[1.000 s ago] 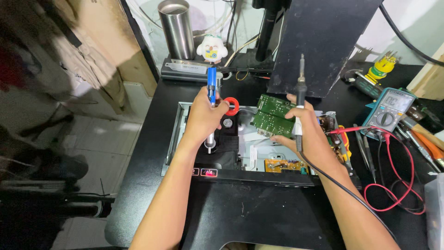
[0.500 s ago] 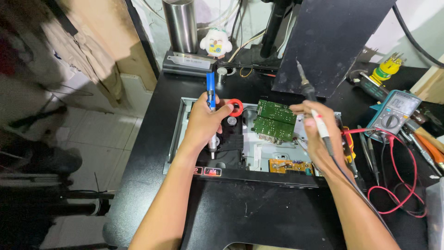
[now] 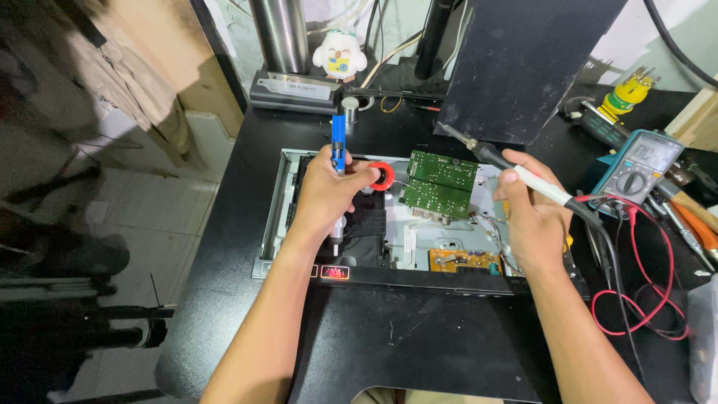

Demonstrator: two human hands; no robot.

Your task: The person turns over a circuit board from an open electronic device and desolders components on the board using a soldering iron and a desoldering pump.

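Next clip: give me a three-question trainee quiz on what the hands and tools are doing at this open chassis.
1. True or false: the right hand holds a soldering iron whose tip points up and away from the person.
2. Which tool does the left hand grip? A) tweezers B) the blue desoldering pump C) a screwdriver
3. Fill in: the green circuit board sits tilted in the open chassis, between the two ____.

Key
1. True; the tip is raised above the board, not touching it.
2. B; a red solder spool lies by the fingers.
3. hands
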